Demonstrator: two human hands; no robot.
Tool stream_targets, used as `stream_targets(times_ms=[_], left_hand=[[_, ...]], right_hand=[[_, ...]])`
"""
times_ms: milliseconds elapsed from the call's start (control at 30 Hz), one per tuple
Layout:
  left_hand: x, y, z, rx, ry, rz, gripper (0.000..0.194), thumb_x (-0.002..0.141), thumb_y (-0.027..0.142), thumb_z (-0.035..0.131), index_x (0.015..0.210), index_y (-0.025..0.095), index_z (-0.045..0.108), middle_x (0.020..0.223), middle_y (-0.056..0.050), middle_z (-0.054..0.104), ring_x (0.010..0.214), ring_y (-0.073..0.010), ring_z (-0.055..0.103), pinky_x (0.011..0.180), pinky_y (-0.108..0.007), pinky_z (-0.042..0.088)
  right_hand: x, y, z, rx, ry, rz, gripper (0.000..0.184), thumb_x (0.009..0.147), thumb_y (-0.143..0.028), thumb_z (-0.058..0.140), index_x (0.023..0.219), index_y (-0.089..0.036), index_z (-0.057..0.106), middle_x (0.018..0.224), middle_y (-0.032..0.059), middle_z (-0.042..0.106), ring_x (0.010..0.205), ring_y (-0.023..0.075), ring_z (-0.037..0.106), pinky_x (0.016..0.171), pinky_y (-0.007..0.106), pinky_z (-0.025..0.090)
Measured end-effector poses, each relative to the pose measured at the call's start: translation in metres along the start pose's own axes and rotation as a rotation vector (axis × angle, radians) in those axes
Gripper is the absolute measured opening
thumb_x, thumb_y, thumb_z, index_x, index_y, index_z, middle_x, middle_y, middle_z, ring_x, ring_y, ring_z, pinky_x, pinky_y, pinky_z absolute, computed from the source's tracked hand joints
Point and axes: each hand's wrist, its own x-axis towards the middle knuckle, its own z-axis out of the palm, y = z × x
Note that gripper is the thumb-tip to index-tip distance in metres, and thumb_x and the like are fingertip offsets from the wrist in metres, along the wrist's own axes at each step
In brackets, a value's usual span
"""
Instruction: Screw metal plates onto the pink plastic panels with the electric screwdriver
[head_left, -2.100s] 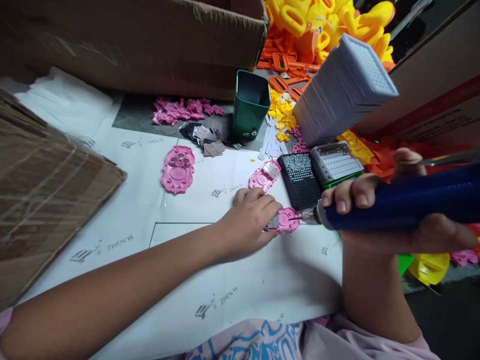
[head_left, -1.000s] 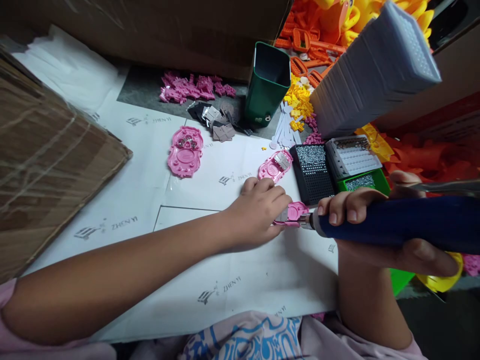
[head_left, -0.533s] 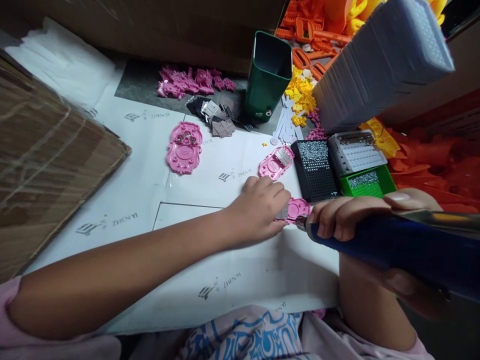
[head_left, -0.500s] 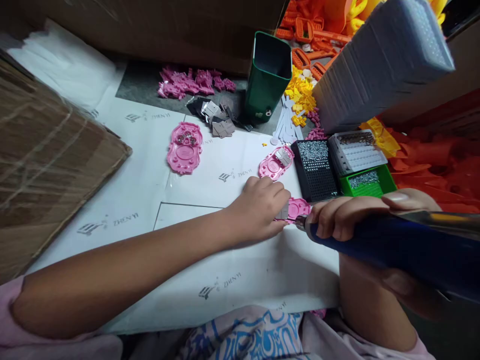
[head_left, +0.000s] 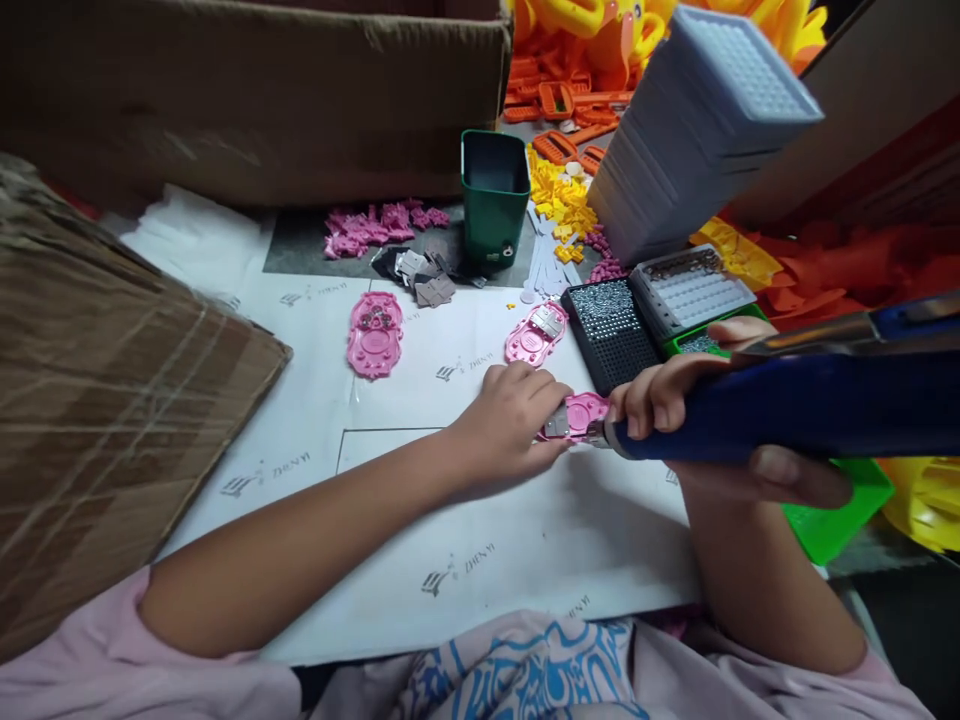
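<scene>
My left hand [head_left: 514, 420] is closed on one end of a pink plastic casing [head_left: 589, 410] lying on the white sheet, its fingers partly hiding it. A grey metal plate [head_left: 556, 424] sits in that casing beside my fingertips. My right hand [head_left: 652, 395] is wrapped round a blue electric screwdriver [head_left: 787, 405], which lies nearly level. Its tip points left at the casing's near edge; I cannot tell whether it touches. Just beyond lies a second pink casing [head_left: 531, 340] with a metal plate in it. A third pink casing [head_left: 375, 345] holds small metal pieces, farther left.
A black tray of screws [head_left: 611, 330], a white tray [head_left: 694, 290] and a green bin [head_left: 836, 515] stand at the right. Behind are a dark green container [head_left: 495, 215], metal plates [head_left: 427, 280], pink parts [head_left: 375, 230] and stacked trays [head_left: 690, 130]. A cardboard box [head_left: 120, 420] borders the left.
The camera view has shifted, bringing the green bin at right into sight. Both hands keep their holds on the casing and the screwdriver, whose tip stays at the casing.
</scene>
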Motion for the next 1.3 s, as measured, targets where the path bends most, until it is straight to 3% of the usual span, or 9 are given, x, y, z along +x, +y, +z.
stream_targets(times_ms=[233, 433, 567, 800, 933, 1300], left_hand=[[0.001, 0.002, -0.001, -0.011, 0.003, -0.031, 0.036, 0.081, 0.041, 0.064, 0.109, 0.019, 0.058, 0.103, -0.006, 0.062, 0.099, -0.0252, 0.047, 0.084, -0.038, 0.031], [0.003, 0.002, -0.002, 0.005, 0.003, -0.024, 0.035, 0.08, 0.042, 0.065, 0.106, 0.019, 0.059, 0.1, -0.006, 0.063, 0.096, -0.0249, 0.048, 0.082, -0.037, 0.032], [0.003, 0.001, -0.003, 0.025, 0.048, 0.022, 0.028, 0.08, 0.043, 0.063, 0.093, 0.018, 0.063, 0.088, -0.006, 0.066, 0.089, -0.0231, 0.053, 0.079, -0.037, 0.033], [0.004, -0.006, -0.001, 0.063, 0.194, 0.279, 0.023, 0.085, 0.038, 0.061, 0.085, 0.016, 0.066, 0.087, -0.005, 0.073, 0.083, -0.0219, 0.06, 0.077, -0.036, 0.039], [0.005, -0.006, -0.001, 0.093, 0.208, 0.39, 0.022, 0.089, 0.035, 0.055, 0.085, 0.016, 0.065, 0.089, -0.007, 0.073, 0.083, -0.0216, 0.062, 0.074, -0.035, 0.043], [0.002, -0.004, 0.0, 0.083, 0.166, 0.33, 0.025, 0.096, 0.03, 0.042, 0.094, 0.013, 0.06, 0.084, -0.009, 0.07, 0.078, -0.0199, 0.062, 0.073, -0.034, 0.044]], right_hand=[[0.0, 0.003, -0.002, -0.012, -0.016, 0.037, 0.027, 0.071, -0.039, 0.068, 0.089, -0.02, 0.064, 0.072, 0.0029, 0.058, 0.062, 0.0191, 0.058, 0.062, 0.038, 0.048], [0.0, 0.007, -0.001, -0.007, 0.035, -0.011, 0.044, 0.071, -0.035, 0.07, 0.111, -0.026, 0.055, 0.072, 0.0013, 0.062, 0.061, 0.0204, 0.06, 0.06, 0.039, 0.049], [0.004, 0.003, -0.002, 0.02, 0.049, -0.022, 0.049, 0.069, -0.038, 0.073, 0.114, -0.026, 0.055, 0.07, 0.0006, 0.063, 0.059, 0.0199, 0.06, 0.058, 0.038, 0.05], [0.007, -0.017, -0.015, 0.022, 0.048, 0.044, 0.053, 0.067, -0.038, 0.073, 0.116, -0.029, 0.055, 0.071, -0.0005, 0.064, 0.064, 0.0213, 0.063, 0.066, 0.041, 0.052], [0.006, -0.021, -0.013, 0.011, 0.115, 0.019, 0.051, 0.067, -0.04, 0.074, 0.114, -0.028, 0.056, 0.069, -0.0008, 0.063, 0.061, 0.0203, 0.061, 0.063, 0.04, 0.053], [0.003, -0.02, -0.015, 0.041, 0.151, 0.004, 0.051, 0.067, -0.039, 0.072, 0.114, -0.029, 0.057, 0.067, -0.0006, 0.063, 0.059, 0.0201, 0.061, 0.06, 0.04, 0.053]])
